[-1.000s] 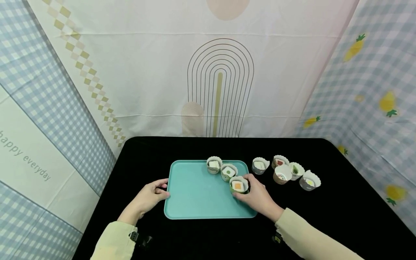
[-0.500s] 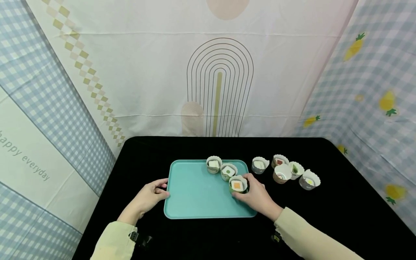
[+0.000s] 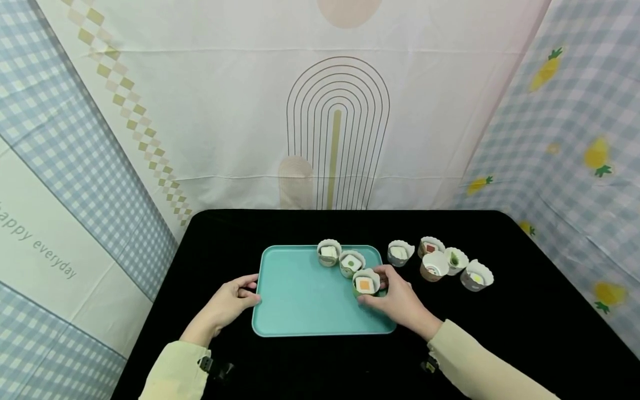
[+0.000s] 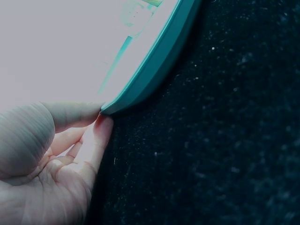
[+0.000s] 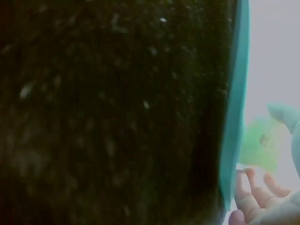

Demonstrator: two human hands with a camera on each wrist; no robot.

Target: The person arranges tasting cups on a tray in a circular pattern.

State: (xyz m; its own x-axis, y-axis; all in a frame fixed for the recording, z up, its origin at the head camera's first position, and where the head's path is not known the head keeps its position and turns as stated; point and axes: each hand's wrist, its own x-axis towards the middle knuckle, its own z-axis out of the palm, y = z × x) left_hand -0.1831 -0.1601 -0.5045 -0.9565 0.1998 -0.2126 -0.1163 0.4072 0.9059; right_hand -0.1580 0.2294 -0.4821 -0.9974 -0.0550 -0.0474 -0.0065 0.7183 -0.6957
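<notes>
At its left edge, a turquoise tray [image 3: 300, 300] is pinched between the thumb and fingers of my left hand [image 3: 225, 303]; the left wrist view shows the thumb on top of the rim [image 4: 145, 75] and a finger below. Over the tray's right side, my right hand [image 3: 400, 300] has its thumb and fingers spread loosely around a green paper cup [image 3: 365, 284] holding a white square piece with an orange centre. In the right wrist view the green cup [image 5: 260, 143] is washed out, between thumb and fingers. Two more filled paper cups, one white-topped [image 3: 329, 253] and one green-dotted [image 3: 351, 264], stand diagonally behind it.
Right of the tray on the black table [image 3: 320, 366] stand several paper cups: a grey one [image 3: 400, 253], one with a red piece [image 3: 430, 248], a brown one [image 3: 434, 266], one with a green leaf shape [image 3: 455, 261] and one with yellow [image 3: 476, 276].
My right hand has shifted slightly right, and its fingers have loosened from the green cup, which stays on the tray. My left hand has kept its place at the tray's edge.
</notes>
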